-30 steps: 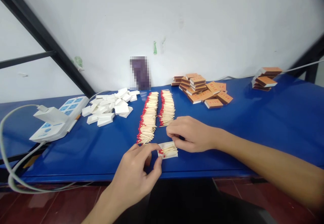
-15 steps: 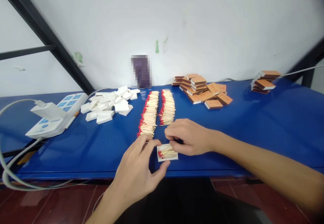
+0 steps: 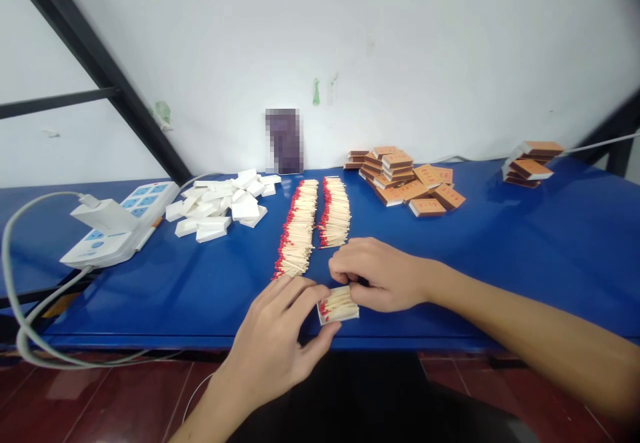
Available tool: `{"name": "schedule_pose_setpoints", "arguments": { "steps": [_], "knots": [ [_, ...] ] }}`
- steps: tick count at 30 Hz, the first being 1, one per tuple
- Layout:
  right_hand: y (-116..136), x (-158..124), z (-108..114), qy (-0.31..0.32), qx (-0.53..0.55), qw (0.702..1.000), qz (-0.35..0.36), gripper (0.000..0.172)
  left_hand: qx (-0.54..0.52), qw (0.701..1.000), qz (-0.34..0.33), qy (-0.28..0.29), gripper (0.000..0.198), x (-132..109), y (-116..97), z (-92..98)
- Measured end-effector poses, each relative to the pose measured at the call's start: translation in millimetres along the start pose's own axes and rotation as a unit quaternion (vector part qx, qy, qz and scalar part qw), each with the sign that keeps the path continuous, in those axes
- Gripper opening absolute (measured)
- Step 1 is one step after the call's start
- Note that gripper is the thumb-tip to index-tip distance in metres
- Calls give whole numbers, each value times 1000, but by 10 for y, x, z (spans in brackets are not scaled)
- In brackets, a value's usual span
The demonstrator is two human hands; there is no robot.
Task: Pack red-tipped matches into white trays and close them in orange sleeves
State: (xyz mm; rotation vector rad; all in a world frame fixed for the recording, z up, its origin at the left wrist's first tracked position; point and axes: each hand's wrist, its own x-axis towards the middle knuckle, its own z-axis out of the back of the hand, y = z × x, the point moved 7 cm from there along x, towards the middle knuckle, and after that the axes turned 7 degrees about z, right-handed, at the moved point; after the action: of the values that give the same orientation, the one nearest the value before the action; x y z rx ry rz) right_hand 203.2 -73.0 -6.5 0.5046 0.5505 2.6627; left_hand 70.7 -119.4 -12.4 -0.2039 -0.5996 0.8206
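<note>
Near the table's front edge lies a small white matchbox tray (image 3: 345, 319) with red-tipped matches (image 3: 339, 304) in it, heads to the left. My left hand (image 3: 285, 326) grips the tray, index finger at its far left corner and thumb on its near side. At the tray's right end, my right hand (image 3: 383, 274) is closed, thumb and curled fingers pinched at the plain ends of the matches; its fingertips are partly hidden. Just beyond the hands lie two long rows of matches, a left row (image 3: 299, 226) and a shorter right row (image 3: 335, 213).
White empty trays (image 3: 220, 203) are heaped at the left. Orange-brown matchbox sleeves (image 3: 400, 176) are piled at the back, with a smaller stack (image 3: 531, 163) far right. A white power strip (image 3: 107, 243) with cables sits at the left edge. A blurred dark object (image 3: 285, 141) leans against the wall.
The matches in the tray now look more spread out, covering more of its floor. My left index finger has moved further over the tray's left corner. The view has shifted slightly.
</note>
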Motion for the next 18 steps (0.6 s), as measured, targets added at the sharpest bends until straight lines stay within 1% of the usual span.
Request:
{"name": "schedule_pose_setpoints", "arguments": {
  "steps": [7,12,16,18],
  "knots": [
    [15,1,-10,-12,-15,1000,-1,8,14,1000,-7,-3,22,-17,8,-11],
    [21,-6,6,-7,-11,1000,-8,6,20,1000,-9,-8,19,-13,-2,-12],
    [37,-15,14,-2,-6,1000,-12,14,23,1000,-14,-9,20,-12,-9,-9],
    [40,-14,11,3,-11,1000,-16,15,26,999,-16,-11,21,-11,-12,-5]
  ]
}}
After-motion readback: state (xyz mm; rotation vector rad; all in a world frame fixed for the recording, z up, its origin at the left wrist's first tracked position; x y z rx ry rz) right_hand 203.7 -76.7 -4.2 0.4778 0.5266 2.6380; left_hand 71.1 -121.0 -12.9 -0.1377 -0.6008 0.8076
